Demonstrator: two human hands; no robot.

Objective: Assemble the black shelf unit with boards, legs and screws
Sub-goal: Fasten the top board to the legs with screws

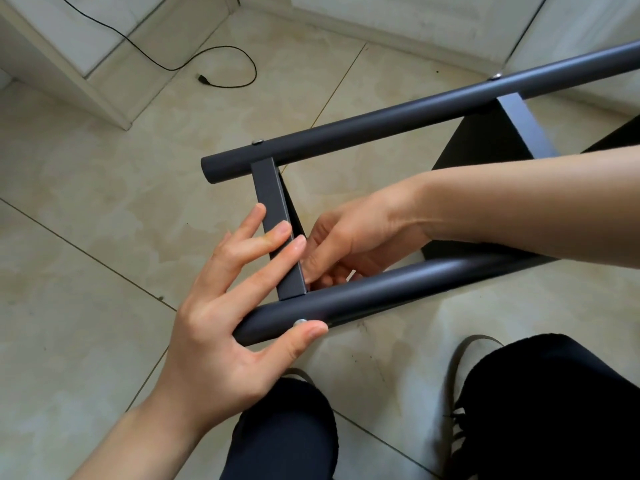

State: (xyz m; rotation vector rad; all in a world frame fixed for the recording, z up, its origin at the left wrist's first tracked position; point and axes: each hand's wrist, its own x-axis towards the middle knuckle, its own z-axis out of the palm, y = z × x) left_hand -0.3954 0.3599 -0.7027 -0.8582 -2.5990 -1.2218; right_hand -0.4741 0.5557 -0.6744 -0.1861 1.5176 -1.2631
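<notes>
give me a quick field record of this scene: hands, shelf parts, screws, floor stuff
left hand: fingers spread on the black square board edge, thumb by the silver screw head
right hand: reaching in behind the board edge, fingers curled; what it holds is hidden
near dark round metal leg tube: lying across, screw in its side
far dark round metal leg tube: two screw heads showing, joined to two boards
second black board: farther right
floor: beige tiles, loose black cable
</notes>
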